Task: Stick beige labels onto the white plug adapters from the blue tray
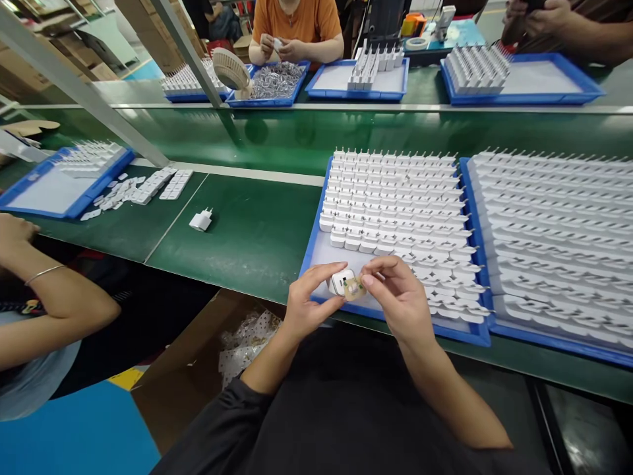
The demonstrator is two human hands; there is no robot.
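Between thumb and fingers, my left hand (312, 297) grips a white plug charger (338, 282) with its port end turned to the right. A small tan film sticker (353, 289) lies against that end. My right hand (395, 290) pinches the sticker's right edge with thumb and forefinger. Both hands are over the front edge of a blue tray (310, 254) full of white chargers (390, 198) in rows, pins up. One single charger (200, 220) lies apart on the green bench, left of the tray.
A second full blue tray (465, 173) adjoins on the right. At left are loose white pieces (123, 190) and another tray (44, 188). Below the bench edge, a cardboard box (190, 369) holds film scraps. A co-worker's arm (64, 310) is at left. A metal post (99, 86) slants across.
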